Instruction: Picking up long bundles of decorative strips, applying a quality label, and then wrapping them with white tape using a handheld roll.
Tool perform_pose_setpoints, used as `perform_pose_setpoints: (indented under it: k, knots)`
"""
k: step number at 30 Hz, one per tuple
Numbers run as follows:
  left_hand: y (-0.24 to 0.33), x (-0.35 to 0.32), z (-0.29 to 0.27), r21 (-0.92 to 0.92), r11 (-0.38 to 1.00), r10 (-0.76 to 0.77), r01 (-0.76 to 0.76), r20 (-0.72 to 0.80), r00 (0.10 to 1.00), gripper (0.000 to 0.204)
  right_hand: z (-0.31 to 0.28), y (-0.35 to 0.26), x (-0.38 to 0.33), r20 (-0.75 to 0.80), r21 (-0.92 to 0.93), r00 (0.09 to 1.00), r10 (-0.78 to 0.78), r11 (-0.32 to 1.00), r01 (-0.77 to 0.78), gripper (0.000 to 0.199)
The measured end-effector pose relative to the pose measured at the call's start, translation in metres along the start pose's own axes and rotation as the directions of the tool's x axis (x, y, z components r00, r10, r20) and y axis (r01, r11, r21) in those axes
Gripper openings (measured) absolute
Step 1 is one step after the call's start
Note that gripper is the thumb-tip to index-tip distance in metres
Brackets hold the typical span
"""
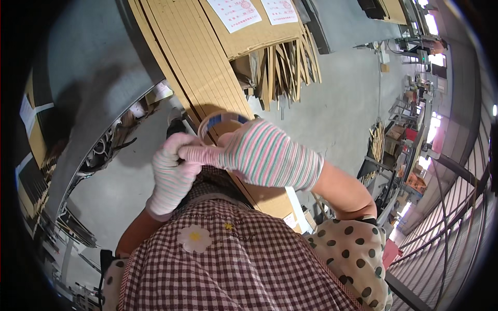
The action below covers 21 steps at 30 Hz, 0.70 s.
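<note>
Both my hands wear knitted gloves striped in pink, white and green, and they meet in front of my checked apron. My right hand (pixel 267 155) is closed round the near side of a roll of tape (pixel 211 123), a clear ring with a blue-patterned inner core. Its pointing finger reaches across to my left hand (pixel 174 173). The left fingers are curled in and pressed against that fingertip at the roll's near left side; what they pinch is hidden. Beyond and beneath the roll lies a stack of long brown boards (pixel 189 57) with parallel lines along it.
Two white printed sheets (pixel 236 13) lie on a brown panel at the far end. Thin brown strips (pixel 285 67) stick out beneath it. A dark grey table (pixel 98 67) stands at left, with clutter below its edge. Racks and goods (pixel 410 135) line the right side.
</note>
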<state>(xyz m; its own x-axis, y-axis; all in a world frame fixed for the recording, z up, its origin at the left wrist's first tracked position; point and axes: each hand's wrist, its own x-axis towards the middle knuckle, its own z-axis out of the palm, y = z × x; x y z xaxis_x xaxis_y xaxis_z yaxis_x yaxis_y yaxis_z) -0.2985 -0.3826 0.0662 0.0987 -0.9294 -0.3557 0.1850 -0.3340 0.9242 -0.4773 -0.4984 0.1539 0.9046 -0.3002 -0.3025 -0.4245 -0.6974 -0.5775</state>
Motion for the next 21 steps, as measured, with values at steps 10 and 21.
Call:
perform_pose_setpoints:
  k: [10, 21]
  knots:
    - [-0.145, 0.068, 0.001, -0.138, 0.974, 0.131, -0.181, -0.311, 0.941, 0.037, 0.050, 0.073, -0.004, -0.717, -0.096, 0.622, 0.315, 0.839, -0.536, 0.046]
    - [-0.080, 0.128, 0.064, -0.739, 0.468, 0.102, 0.485, 0.591, 0.800, 0.065, 0.097, -0.034, 0.033, -0.496, 0.104, 0.575, 0.651, 0.702, -0.705, 0.115]
